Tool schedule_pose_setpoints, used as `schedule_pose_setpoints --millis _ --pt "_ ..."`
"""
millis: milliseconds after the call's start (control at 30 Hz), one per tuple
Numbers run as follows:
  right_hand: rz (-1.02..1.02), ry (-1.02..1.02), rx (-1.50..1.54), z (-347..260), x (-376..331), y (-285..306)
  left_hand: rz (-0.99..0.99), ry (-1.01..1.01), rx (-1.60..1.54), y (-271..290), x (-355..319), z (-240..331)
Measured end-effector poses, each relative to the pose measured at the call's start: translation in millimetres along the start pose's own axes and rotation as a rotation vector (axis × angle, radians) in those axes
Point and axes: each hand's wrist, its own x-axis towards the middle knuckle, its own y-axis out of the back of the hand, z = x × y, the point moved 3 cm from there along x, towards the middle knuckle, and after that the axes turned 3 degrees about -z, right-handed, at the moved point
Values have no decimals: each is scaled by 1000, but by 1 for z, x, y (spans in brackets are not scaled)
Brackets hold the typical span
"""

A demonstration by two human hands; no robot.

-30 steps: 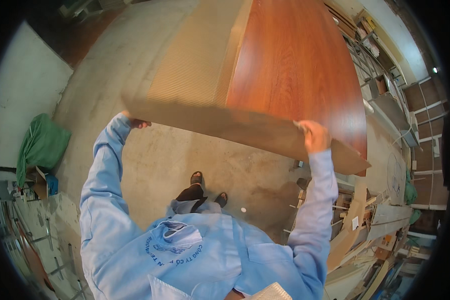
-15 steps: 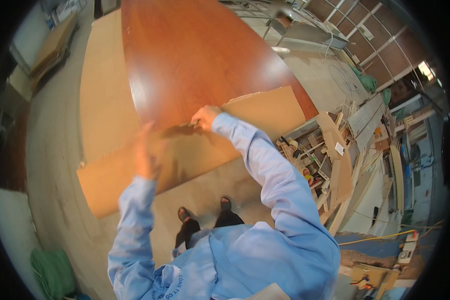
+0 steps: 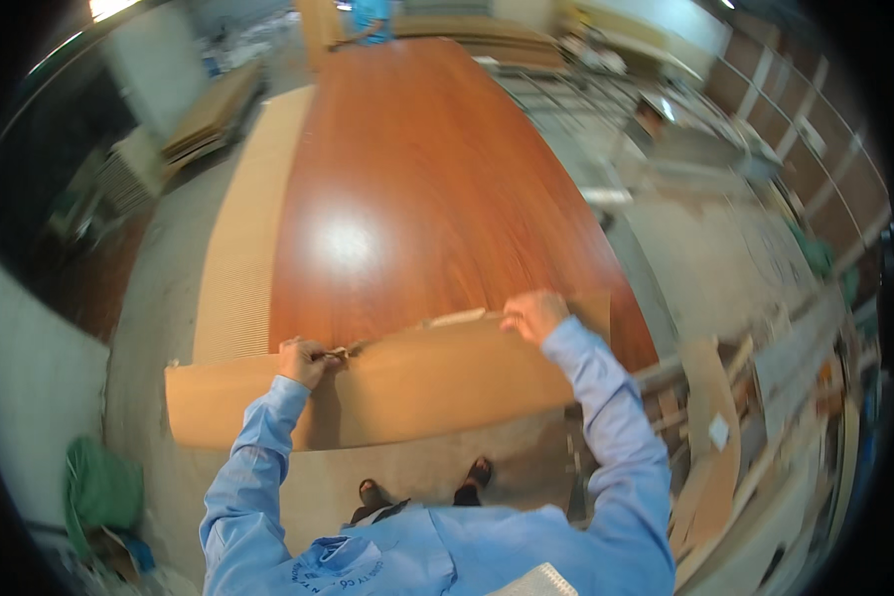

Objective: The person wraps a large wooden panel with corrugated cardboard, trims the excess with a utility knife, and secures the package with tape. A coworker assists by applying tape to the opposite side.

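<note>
A long reddish-brown, glossy wood-grain panel (image 3: 422, 189) stretches away in front of me. Across its near end lies a brown cardboard sheet (image 3: 437, 382) with a ragged, torn far edge. My left hand (image 3: 305, 362) pinches that edge, where a crumpled bit sticks out by the fingertips. Farther right, my right hand (image 3: 536, 316) has its fingers closed on the same edge. Ribbed cardboard (image 3: 236, 283) shows along the panel's left side, and whether it joins the near sheet is hidden.
Offcuts and a long cardboard strip (image 3: 707, 447) crowd the right side. A green sack (image 3: 104, 487) sits at lower left. Stacked boards (image 3: 212, 114) lie at far left. Beyond the panel's far end, a person in blue (image 3: 372, 20) is partly visible.
My left hand has come down onto the cardboard's edge. My right hand has shifted right along it. The view has tilted up, bringing the panel's far end into sight.
</note>
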Motion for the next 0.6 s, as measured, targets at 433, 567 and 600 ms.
schedule_pose_setpoints --millis 433,567,600 --pt "190 274 15 22 10 -56 -232 -277 472 -124 -55 206" --pt "256 283 -46 13 12 -58 -364 -281 372 -125 -42 201" --pt "238 287 -33 12 13 -58 -302 -291 371 -123 -37 204"
